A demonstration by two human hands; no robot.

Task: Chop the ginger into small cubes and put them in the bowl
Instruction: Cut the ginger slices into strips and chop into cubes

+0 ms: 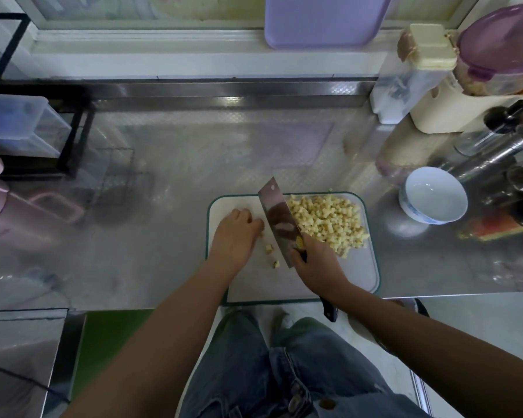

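A white cutting board with a green rim lies at the counter's front edge. A heap of pale yellow ginger cubes covers its far right part. Two loose ginger cubes lie near the board's middle. My right hand grips the black handle of a cleaver, whose blade stands on the board left of the heap. My left hand rests on the board left of the blade, fingers curled down; whether they hold a ginger piece is hidden. A white bowl with blue pattern stands empty right of the board.
The steel counter stretches left and behind the board. A black rack with clear boxes and a pink jug stand at the left. Containers, bottles and a cream canister crowd the right. A purple tray leans at the back.
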